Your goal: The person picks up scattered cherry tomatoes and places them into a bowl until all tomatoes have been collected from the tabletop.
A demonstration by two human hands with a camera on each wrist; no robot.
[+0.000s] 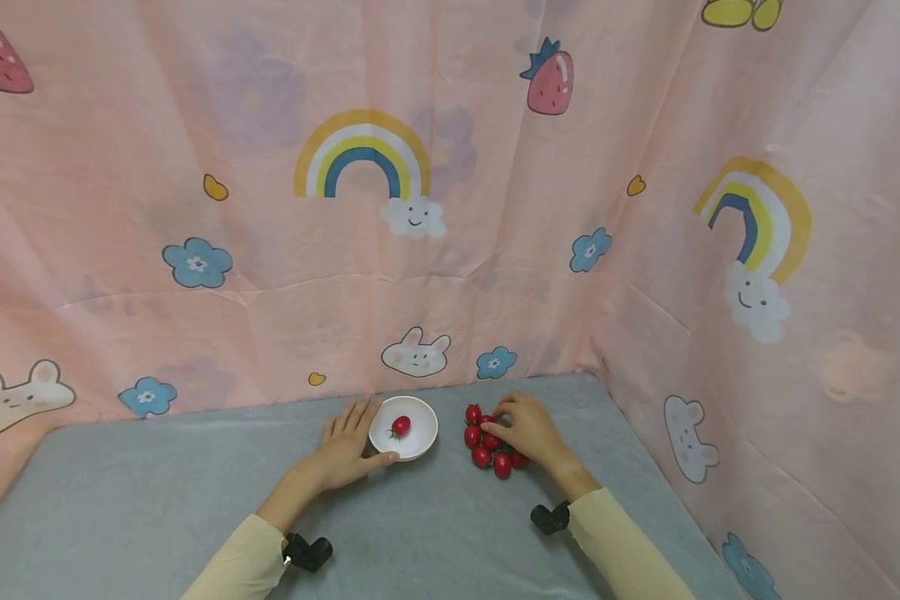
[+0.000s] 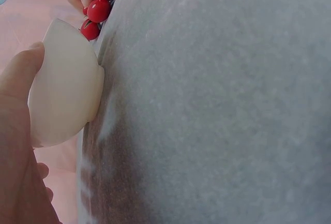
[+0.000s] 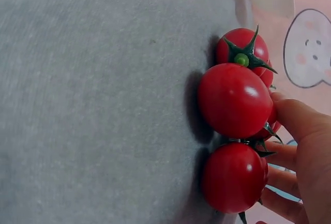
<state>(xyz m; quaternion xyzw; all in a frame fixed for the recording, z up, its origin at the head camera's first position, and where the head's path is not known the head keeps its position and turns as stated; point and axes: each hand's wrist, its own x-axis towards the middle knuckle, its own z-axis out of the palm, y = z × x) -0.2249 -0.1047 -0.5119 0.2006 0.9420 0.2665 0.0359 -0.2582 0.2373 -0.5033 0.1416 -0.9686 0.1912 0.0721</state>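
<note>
Against white bowl (image 1: 424, 435), left hand (image 1: 347, 452); at red tomatoes (image 1: 492, 442), right hand (image 1: 531, 429).

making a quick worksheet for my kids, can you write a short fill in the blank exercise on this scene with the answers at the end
1. The hand touching the bowl is the person's ____ one.
2. The bowl holds exactly ____ tomato.
3. In the head view, the pile of tomatoes lies to the ____ of the bowl.
4. The skin of the tomatoes at the right hand is coloured ____.

Missing words: left; one; right; red
</note>
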